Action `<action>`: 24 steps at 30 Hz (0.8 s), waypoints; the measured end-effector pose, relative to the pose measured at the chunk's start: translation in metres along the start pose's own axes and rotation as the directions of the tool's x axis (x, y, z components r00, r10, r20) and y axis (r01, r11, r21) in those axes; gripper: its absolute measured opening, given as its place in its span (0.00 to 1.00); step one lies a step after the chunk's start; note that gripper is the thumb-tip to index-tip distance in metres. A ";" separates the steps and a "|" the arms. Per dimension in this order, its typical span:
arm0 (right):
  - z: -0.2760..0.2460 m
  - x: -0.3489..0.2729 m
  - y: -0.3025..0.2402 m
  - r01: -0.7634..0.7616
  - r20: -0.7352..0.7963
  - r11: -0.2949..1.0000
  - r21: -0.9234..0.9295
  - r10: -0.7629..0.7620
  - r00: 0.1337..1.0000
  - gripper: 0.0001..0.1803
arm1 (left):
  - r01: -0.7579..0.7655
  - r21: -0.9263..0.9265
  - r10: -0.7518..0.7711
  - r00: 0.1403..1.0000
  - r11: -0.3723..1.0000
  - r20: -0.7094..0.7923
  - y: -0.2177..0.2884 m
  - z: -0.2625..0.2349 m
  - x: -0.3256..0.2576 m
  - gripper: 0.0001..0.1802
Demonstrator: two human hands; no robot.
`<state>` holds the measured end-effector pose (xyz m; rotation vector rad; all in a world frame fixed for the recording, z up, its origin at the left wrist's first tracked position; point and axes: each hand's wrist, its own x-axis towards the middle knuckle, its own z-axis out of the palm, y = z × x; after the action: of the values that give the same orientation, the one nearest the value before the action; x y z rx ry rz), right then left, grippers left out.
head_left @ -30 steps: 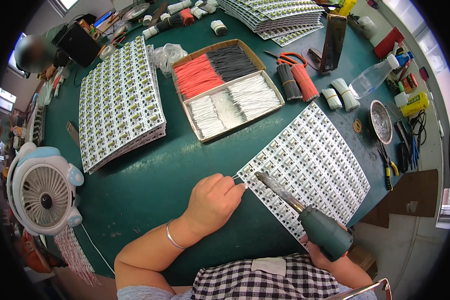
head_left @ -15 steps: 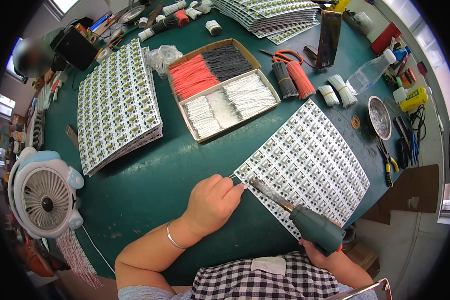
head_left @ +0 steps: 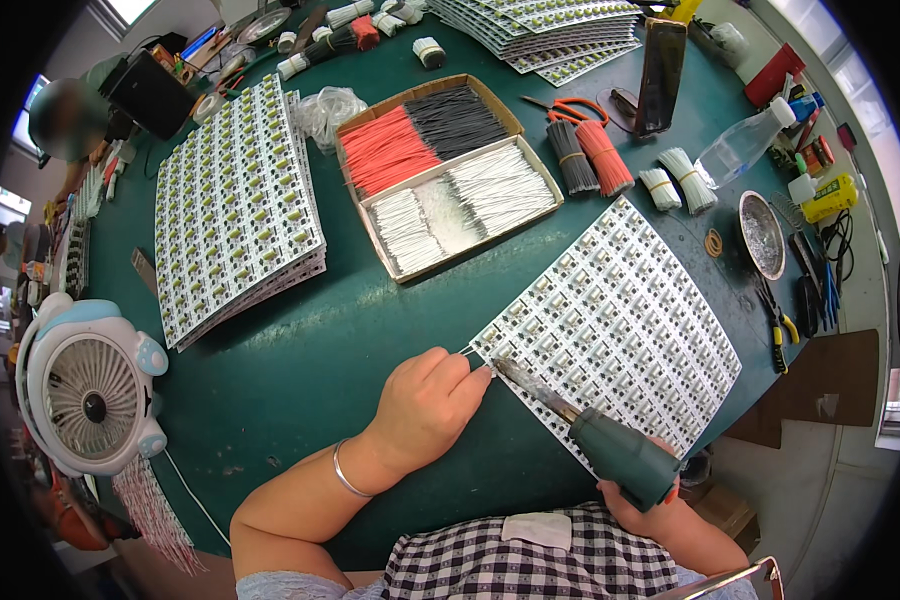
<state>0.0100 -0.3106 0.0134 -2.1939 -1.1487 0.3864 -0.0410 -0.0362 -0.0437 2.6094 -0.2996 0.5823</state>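
My left hand (head_left: 432,405) is closed in a pinch at the left corner of a white circuit board panel (head_left: 620,320), where thin white wire (head_left: 464,350) shows by the fingertips. My right hand (head_left: 638,510) grips a soldering iron (head_left: 625,460) by its dark green handle. The iron's metal tip points at the panel's left corner, just right of my left fingertips; whether it touches a pad is too small to tell. Rows of small parts cover the panel, which lies flat and turned on the green table (head_left: 330,370).
Beyond the hands sits a cardboard box (head_left: 390,275) of red, black and white wires. Stacked panels (head_left: 240,210) and a fan (head_left: 90,390) stand left. To the right are wire bundles (head_left: 602,160), a bottle (head_left: 745,145), a metal bowl (head_left: 760,235) and pliers (head_left: 778,335).
The soldering iron has shifted slightly left, bringing its tip closer to my left fingertips at the panel's corner. My left hand has hardly moved.
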 end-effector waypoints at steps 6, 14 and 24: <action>0.003 0.000 0.000 0.020 -0.015 1.000 -0.016 -0.020 1.000 0.09 | 0.010 -0.008 -0.010 1.000 1.000 0.003 0.001 -0.001 0.001 0.11; 0.018 -0.032 0.006 -0.212 -0.045 0.665 0.716 0.346 0.937 0.25 | 0.008 0.000 -0.008 1.000 1.000 0.004 0.004 0.000 0.001 0.09; 0.011 -0.042 0.018 -0.235 -0.042 0.782 0.577 0.316 0.948 0.11 | 0.040 0.017 -0.040 0.999 0.999 0.016 0.016 -0.010 0.004 0.10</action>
<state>-0.0084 -0.3483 -0.0077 -1.8101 -0.5292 0.6059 -0.0454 -0.0461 -0.0280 2.6312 -0.2483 0.5518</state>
